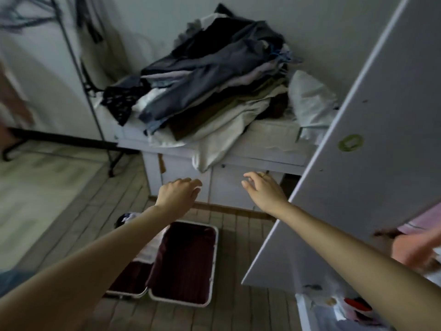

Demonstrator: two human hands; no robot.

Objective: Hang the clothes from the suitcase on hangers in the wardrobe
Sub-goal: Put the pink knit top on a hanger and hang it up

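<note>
1. White wardrobe door (372, 149) stands swung open at the right, its edge running down toward the tiled floor (78, 206).
2. White cabinet (253, 149) sits against the wall, and on top lies a heap of clothes (214, 87) — dark, grey and pale pieces, with one pale piece drooping over the front edge.
3. Maroon-lined suitcase (186, 263) lies open on the floor below the arms; its right half shows only lining, while the left half is partly hidden by the left forearm, with some fabric just beyond it.
4. Left hand (177, 193) reaches out before the cabinet front, fingers loosely curled, holding nothing.
5. Right hand (263, 187) reaches beside it — fingers relaxed and slightly apart, also holding nothing.
</note>
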